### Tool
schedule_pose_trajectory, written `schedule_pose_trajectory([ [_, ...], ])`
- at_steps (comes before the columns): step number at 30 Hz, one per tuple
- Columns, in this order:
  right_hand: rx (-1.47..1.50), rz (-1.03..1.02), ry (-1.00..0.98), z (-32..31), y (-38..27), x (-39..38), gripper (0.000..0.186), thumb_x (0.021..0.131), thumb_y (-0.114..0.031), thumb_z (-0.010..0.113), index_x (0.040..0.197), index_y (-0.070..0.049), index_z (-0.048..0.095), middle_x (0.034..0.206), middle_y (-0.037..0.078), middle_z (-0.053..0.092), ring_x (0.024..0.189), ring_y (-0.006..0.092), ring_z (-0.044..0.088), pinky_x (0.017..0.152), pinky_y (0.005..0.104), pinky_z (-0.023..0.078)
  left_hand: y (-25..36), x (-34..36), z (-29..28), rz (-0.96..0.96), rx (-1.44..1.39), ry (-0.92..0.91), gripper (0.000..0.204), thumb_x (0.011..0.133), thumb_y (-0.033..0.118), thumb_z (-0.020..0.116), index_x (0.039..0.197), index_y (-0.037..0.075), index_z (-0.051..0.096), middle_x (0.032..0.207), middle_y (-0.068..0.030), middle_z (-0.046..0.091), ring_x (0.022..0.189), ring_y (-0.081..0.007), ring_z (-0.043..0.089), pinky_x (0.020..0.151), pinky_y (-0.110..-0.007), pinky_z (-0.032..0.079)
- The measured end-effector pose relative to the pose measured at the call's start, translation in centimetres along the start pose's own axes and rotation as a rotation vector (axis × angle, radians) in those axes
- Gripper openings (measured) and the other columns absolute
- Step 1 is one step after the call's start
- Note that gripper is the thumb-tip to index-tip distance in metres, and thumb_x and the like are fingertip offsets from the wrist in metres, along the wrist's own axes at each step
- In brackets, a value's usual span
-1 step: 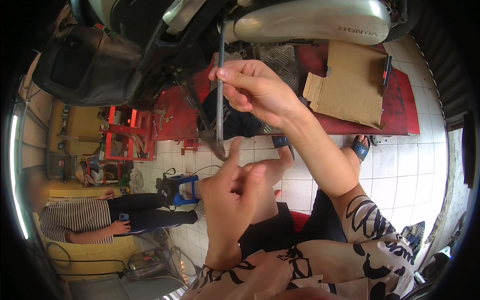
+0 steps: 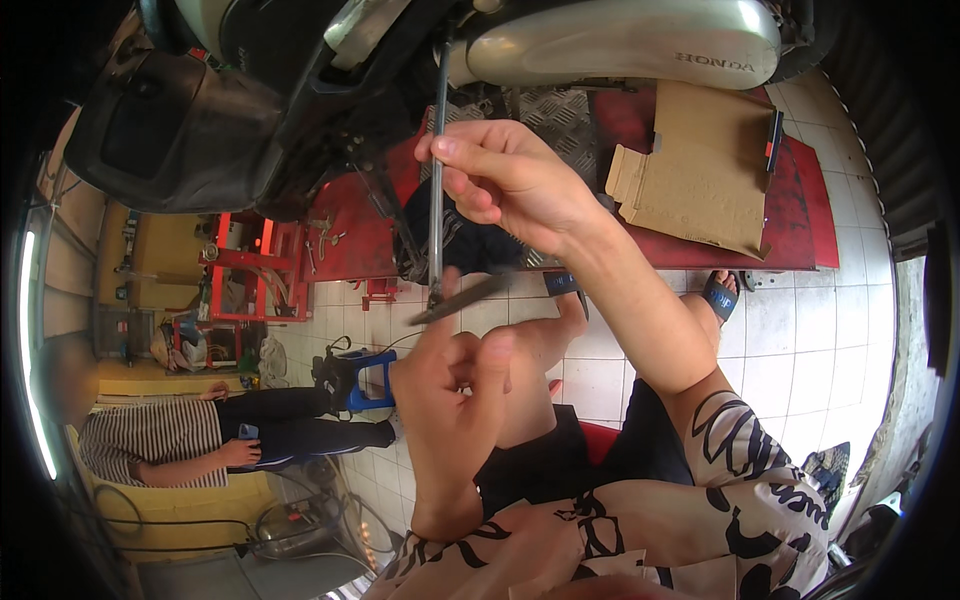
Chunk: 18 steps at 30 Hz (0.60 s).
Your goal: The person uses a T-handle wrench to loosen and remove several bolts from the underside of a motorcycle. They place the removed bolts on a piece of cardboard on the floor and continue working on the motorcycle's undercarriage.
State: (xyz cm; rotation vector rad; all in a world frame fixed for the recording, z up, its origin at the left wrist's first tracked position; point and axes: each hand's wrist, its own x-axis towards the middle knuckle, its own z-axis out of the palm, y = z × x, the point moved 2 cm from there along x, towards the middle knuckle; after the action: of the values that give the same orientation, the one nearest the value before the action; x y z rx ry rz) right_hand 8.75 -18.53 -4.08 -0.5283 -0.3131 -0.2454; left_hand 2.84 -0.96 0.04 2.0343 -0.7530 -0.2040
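A long steel T-handle wrench (image 2: 438,215) runs from the motorcycle's (image 2: 620,45) underside down toward me. My right hand (image 2: 510,175) is closed round its shaft, thumb and fingers pinching it partway along. The wrench's crossbar, at the near end, is tilted and smeared by motion. Just below the crossbar is my left hand (image 2: 450,400), its index finger stretched up at the bar and blurred, thumb apart, the other fingers curled. It grips nothing. Where the wrench's far end meets the motorcycle is hidden in shadow.
A flattened cardboard box (image 2: 700,170) lies on the red lift platform (image 2: 350,225). A dark cloth bundle (image 2: 470,240) sits behind the shaft. Loose wrenches (image 2: 325,240) are at the platform's left. A person in a striped shirt (image 2: 160,440) holds a phone, near a blue stool (image 2: 375,380).
The wrench's crossbar has turned, now reaching out to the right. My left hand has shifted slightly left and down. My right hand keeps its place on the shaft.
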Motion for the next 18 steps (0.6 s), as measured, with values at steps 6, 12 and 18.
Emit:
schedule_pose_trajectory([
  [6,0.004,0.014,0.038,0.2,0.8,-0.1,0.023,0.093,-0.016,0.061,0.098,0.006,0.061,0.067,0.002,0.057,0.050,0.0058,0.048,0.046,0.0191,0.040,1.2,-0.4,-0.2,0.187,-0.053,0.239,0.050,0.084,0.006,0.064,0.131,-0.006,0.049,0.079,-0.0123,0.068,0.049,-0.0033,0.052,0.045,-0.019,0.037],
  [12,-0.028,0.024,0.031,-0.6,0.5,-0.2,0.022,0.094,-0.015,0.058,0.099,0.006,0.060,0.066,0.002,0.056,0.050,0.0059,0.047,0.046,0.0194,0.038,1.4,-0.5,1.9,0.232,-0.023,-0.109,0.059,0.088,0.013,0.060,0.139,-0.007,0.036,0.053,-0.0032,0.055,0.045,-0.0051,0.050,0.046,-0.017,0.036],
  [18,-0.015,0.005,0.033,-0.4,0.5,0.2,0.023,0.094,-0.015,0.058,0.100,0.007,0.060,0.067,0.001,0.055,0.052,0.0054,0.047,0.045,0.0197,0.037,-0.9,-0.6,-0.2,0.330,-0.078,0.370,0.030,0.094,0.018,0.054,0.116,-0.002,0.050,0.058,-0.0031,0.052,0.051,-0.0081,0.048,0.051,-0.019,0.034],
])
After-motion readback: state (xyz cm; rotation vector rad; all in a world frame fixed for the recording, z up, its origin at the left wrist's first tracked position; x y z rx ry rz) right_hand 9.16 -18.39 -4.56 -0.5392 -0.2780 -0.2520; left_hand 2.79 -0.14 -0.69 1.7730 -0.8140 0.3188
